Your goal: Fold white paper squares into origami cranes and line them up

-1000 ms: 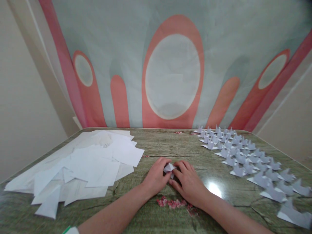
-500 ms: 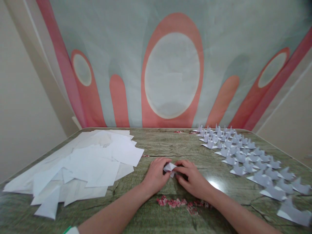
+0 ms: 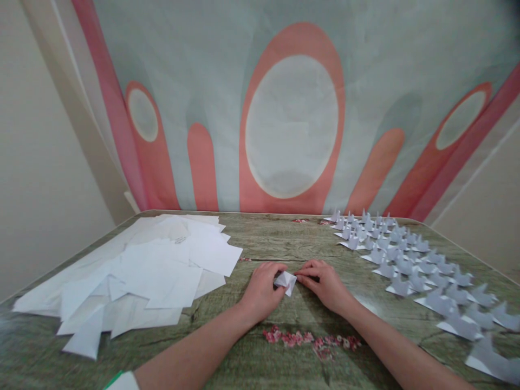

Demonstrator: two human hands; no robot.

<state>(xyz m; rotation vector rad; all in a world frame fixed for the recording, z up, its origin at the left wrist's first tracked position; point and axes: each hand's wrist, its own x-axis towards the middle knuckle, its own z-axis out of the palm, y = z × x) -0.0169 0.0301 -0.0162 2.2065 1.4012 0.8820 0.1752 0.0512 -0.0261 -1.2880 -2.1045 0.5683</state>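
A small folded piece of white paper (image 3: 286, 281) is at the middle of the table, with its creased flaps partly spread. My left hand (image 3: 263, 287) grips it from the left, thumb in front and fingers curled behind. On the other side, my right hand (image 3: 323, 284) pinches with thumb and forefinger at the paper's right corner. The fingertips there hide exactly how much of the corner is held. My left fingers cover the paper's left end.
A spread pile of white paper sheets (image 3: 162, 271) covers the table's left side, with a loose folded piece (image 3: 86, 335) at its near edge. Rows of folded white paper birds (image 3: 406, 265) stand on the right. Behind the wood-patterned table (image 3: 268, 238) hangs a printed backdrop (image 3: 292, 124).
My right hand has shifted slightly right, its thumb and fingers drawn together at the paper's corner. More of the folded paper shows now. My left hand keeps its grip.
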